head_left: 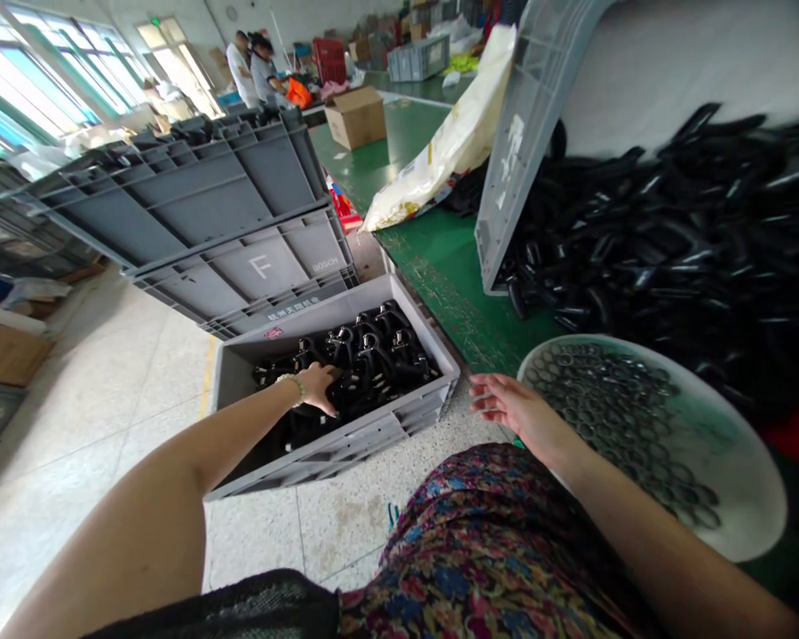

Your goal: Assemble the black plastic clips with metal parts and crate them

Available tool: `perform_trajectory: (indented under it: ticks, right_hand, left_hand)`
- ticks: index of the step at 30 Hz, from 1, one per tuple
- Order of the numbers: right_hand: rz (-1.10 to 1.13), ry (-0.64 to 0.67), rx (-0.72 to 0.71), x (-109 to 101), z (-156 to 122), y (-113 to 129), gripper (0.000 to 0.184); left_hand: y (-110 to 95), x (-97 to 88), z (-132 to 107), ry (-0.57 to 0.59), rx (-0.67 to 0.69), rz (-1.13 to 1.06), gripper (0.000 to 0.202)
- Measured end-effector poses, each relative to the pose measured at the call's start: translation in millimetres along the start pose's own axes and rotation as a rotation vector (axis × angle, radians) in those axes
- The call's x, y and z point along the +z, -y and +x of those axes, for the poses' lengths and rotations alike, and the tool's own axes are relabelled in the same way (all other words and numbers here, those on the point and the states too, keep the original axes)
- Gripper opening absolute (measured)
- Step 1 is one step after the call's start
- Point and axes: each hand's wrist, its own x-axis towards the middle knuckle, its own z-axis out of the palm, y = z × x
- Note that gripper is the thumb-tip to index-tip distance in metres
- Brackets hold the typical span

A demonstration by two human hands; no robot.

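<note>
My left hand (pixel 318 389), with a beaded bracelet (pixel 296 389) at the wrist, reaches into a grey plastic crate (pixel 432 395). Its fingers are spread over black hose-like parts (pixel 373 355) with small metal fittings, and some fingertips are hidden among them. Nothing held shows in that hand. At the edge of the green table, my right hand (pixel 506 404) hovers with its fingers stretched out and nothing in them. Just right of it lies a white round basin (pixel 739 497) containing many thin rings (pixel 605 399).
Grey crates (pixel 259 257) are stacked behind the parts crate. On the green table (pixel 432 275), a tipped grey bin (pixel 506 195) spills black curved tubes (pixel 639 240). Beyond are a white sack (pixel 446 133) and a cardboard box (pixel 356 118). Two people (pixel 257 71) stand at the back.
</note>
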Motion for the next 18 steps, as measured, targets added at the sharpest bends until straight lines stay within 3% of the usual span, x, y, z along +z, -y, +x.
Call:
perform_trajectory:
  ticks: [5,9,11,15,18]
  right_hand:
    - [0.001,-0.026,-0.018,-6,-3,9,0.038]
    - [-0.022,0.004,-0.013,-7,-7,9,0.040]
    - [-0.017,0.027,-0.011,-8,-7,8,0.041]
    - [0.001,0.047,-0.010,-9,-7,7,0.040]
    - [-0.022,0.055,-0.006,-7,-5,6,0.040]
  left_hand:
    - [2,3.8,-2,0.031,0.066,0.134,0.084]
    - [15,15.9,-5,0.072,-0.183,0.042,0.112]
    - [17,29.7,-14,0.072,-0.270,-0.036,0.117]
    - [11,59.2,-44,0.072,-0.275,-0.181,0.094]
    - [14,64.3,-59,0.077,-0.269,-0.345,0.067]
